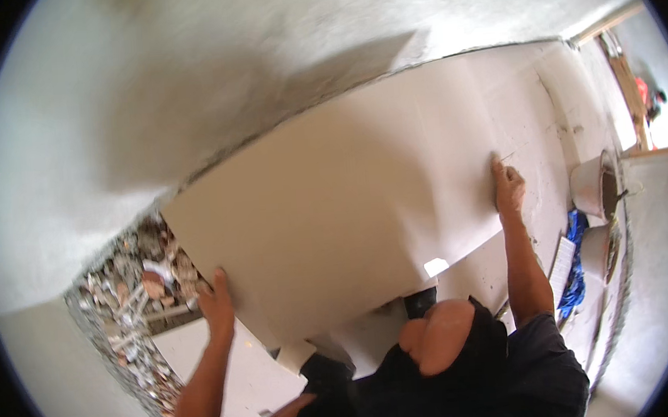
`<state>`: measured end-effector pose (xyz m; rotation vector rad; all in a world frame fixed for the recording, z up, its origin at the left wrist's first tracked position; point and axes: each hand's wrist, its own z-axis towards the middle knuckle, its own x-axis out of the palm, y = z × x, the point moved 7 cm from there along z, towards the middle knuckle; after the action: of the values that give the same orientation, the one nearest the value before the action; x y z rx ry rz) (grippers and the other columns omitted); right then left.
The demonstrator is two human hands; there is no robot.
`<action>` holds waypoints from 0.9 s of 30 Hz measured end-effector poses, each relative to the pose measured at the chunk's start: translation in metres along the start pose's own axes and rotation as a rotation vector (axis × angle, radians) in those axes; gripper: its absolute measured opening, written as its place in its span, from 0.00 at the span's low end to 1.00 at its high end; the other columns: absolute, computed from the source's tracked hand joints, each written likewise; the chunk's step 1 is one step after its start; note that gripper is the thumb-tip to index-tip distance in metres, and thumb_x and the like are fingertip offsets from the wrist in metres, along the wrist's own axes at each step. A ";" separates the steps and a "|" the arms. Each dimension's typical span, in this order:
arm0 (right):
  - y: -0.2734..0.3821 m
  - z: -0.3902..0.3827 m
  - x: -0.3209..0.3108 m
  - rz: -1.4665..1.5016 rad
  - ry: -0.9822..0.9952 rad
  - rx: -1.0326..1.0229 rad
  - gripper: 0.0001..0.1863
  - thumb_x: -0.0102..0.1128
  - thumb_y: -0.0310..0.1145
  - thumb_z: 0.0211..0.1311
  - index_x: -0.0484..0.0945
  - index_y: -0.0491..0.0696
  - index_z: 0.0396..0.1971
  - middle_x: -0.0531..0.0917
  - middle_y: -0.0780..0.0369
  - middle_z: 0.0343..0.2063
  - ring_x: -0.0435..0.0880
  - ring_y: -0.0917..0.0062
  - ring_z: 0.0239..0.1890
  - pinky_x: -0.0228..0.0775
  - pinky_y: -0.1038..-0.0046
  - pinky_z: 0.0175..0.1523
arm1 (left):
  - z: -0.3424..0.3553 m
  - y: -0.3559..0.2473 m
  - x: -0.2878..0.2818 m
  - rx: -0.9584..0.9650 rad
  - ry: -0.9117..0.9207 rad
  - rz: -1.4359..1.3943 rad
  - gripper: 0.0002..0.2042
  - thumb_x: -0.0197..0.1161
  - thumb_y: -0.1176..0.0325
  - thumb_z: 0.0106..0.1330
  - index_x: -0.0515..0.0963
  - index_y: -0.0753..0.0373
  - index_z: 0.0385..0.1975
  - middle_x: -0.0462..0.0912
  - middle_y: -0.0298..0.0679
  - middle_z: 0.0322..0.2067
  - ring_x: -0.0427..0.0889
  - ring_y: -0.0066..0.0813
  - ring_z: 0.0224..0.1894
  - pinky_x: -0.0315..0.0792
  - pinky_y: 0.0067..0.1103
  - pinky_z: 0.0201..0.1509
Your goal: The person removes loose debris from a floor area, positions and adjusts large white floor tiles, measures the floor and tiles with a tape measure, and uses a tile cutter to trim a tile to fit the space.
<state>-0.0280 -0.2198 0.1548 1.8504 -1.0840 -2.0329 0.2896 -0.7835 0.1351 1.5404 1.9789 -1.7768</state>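
A large, smooth beige floor tile [327,217] lies in front of me, its far long side close to the wall. My left hand [217,303] grips its left edge, thumb on top and fingers hidden below. At the opposite end, my right hand [510,190] is closed at the right edge, thumb pointing away from me; the tile hides part of the grip. A small bright white patch [436,266] shows at the near edge. Whether the tile rests fully on what is beneath it, I cannot tell.
Broken rubble [149,279] fills the floor strip at left, beside another pale tile [229,363]. A grey plastered wall [209,78] runs along the far side. Rightward are dusty flooring [532,109], a bucket [586,187] and a blue bag or cloth [575,269]. A person [654,101] is beyond the doorway.
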 end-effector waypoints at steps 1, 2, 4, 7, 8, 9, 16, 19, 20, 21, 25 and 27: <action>-0.020 0.006 0.011 0.013 0.052 0.042 0.29 0.61 0.56 0.53 0.74 0.42 0.14 0.68 0.65 0.14 0.65 0.80 0.23 0.62 0.74 0.31 | 0.007 0.006 0.023 -0.048 0.003 -0.015 0.27 0.56 0.53 0.64 0.70 0.76 0.48 0.76 0.50 0.43 0.74 0.38 0.45 0.67 0.28 0.51; -0.035 0.014 0.020 0.010 0.085 0.081 0.30 0.60 0.58 0.51 0.76 0.41 0.15 0.73 0.61 0.15 0.70 0.76 0.23 0.65 0.71 0.32 | 0.009 0.010 0.042 -0.045 0.003 -0.084 0.28 0.57 0.52 0.63 0.70 0.76 0.47 0.76 0.51 0.43 0.75 0.38 0.45 0.67 0.29 0.50; -0.050 0.033 0.036 -0.110 0.113 0.077 0.30 0.59 0.60 0.50 0.77 0.41 0.18 0.76 0.58 0.17 0.73 0.72 0.24 0.66 0.69 0.34 | 0.011 0.029 0.082 -0.169 0.017 -0.210 0.28 0.58 0.51 0.62 0.70 0.76 0.47 0.76 0.52 0.43 0.75 0.38 0.44 0.68 0.29 0.48; -0.057 0.063 0.063 -0.223 0.156 0.068 0.33 0.56 0.64 0.48 0.80 0.42 0.23 0.79 0.54 0.21 0.77 0.65 0.27 0.68 0.65 0.37 | 0.026 0.038 0.122 -0.190 -0.038 -0.273 0.29 0.59 0.49 0.61 0.72 0.75 0.44 0.77 0.49 0.40 0.76 0.33 0.41 0.69 0.26 0.46; -0.057 0.073 0.072 -0.232 0.162 0.078 0.33 0.56 0.64 0.48 0.80 0.42 0.24 0.80 0.54 0.22 0.78 0.65 0.28 0.68 0.65 0.38 | 0.031 0.038 0.130 -0.196 -0.044 -0.229 0.29 0.59 0.49 0.60 0.72 0.75 0.45 0.77 0.49 0.40 0.76 0.33 0.40 0.69 0.26 0.45; -0.058 0.083 0.080 -0.243 0.170 0.093 0.33 0.56 0.64 0.48 0.80 0.42 0.25 0.80 0.54 0.23 0.79 0.65 0.29 0.68 0.65 0.38 | 0.037 0.039 0.141 -0.241 -0.049 -0.214 0.30 0.60 0.48 0.60 0.72 0.75 0.45 0.77 0.49 0.40 0.76 0.33 0.40 0.69 0.26 0.45; -0.066 0.135 0.127 -0.310 0.209 0.123 0.34 0.55 0.66 0.47 0.81 0.44 0.28 0.82 0.51 0.29 0.81 0.62 0.35 0.70 0.64 0.42 | 0.078 0.018 0.173 -0.288 -0.062 -0.168 0.39 0.61 0.45 0.57 0.64 0.81 0.53 0.73 0.58 0.48 0.75 0.46 0.47 0.68 0.33 0.50; -0.062 0.147 0.136 -0.361 0.176 0.013 0.33 0.53 0.64 0.52 0.81 0.43 0.28 0.81 0.47 0.29 0.80 0.58 0.34 0.69 0.61 0.42 | 0.085 0.015 0.177 -0.289 -0.094 -0.033 0.40 0.62 0.45 0.56 0.64 0.81 0.53 0.74 0.57 0.48 0.75 0.46 0.47 0.68 0.32 0.51; -0.061 0.148 0.139 -0.361 0.190 -0.020 0.33 0.52 0.63 0.54 0.81 0.42 0.27 0.81 0.47 0.29 0.80 0.56 0.34 0.69 0.60 0.41 | 0.089 0.010 0.176 -0.222 -0.131 0.033 0.39 0.62 0.45 0.56 0.65 0.80 0.52 0.74 0.57 0.47 0.76 0.46 0.47 0.68 0.32 0.51; -0.061 0.150 0.141 -0.377 0.179 -0.025 0.33 0.52 0.63 0.53 0.81 0.41 0.27 0.81 0.49 0.28 0.79 0.57 0.34 0.69 0.61 0.41 | 0.092 0.014 0.179 -0.282 -0.121 0.031 0.38 0.62 0.46 0.56 0.66 0.79 0.51 0.75 0.57 0.46 0.76 0.46 0.46 0.69 0.33 0.50; -0.068 0.152 0.150 -0.288 0.200 0.063 0.35 0.55 0.63 0.51 0.80 0.39 0.24 0.80 0.54 0.22 0.75 0.69 0.28 0.67 0.65 0.40 | 0.106 0.022 0.188 -0.353 -0.027 -0.030 0.37 0.60 0.44 0.57 0.67 0.78 0.51 0.73 0.58 0.48 0.74 0.47 0.50 0.68 0.35 0.52; -0.067 0.154 0.153 -0.322 0.184 0.015 0.36 0.54 0.65 0.51 0.80 0.39 0.24 0.80 0.54 0.23 0.75 0.67 0.29 0.67 0.64 0.41 | 0.111 0.024 0.187 -0.297 -0.018 -0.022 0.38 0.59 0.42 0.57 0.67 0.79 0.50 0.73 0.58 0.47 0.75 0.47 0.50 0.69 0.35 0.52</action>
<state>-0.1794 -0.2018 -0.0134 2.2925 -0.7982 -1.9612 0.1536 -0.7612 -0.0347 1.4079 2.1399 -1.4164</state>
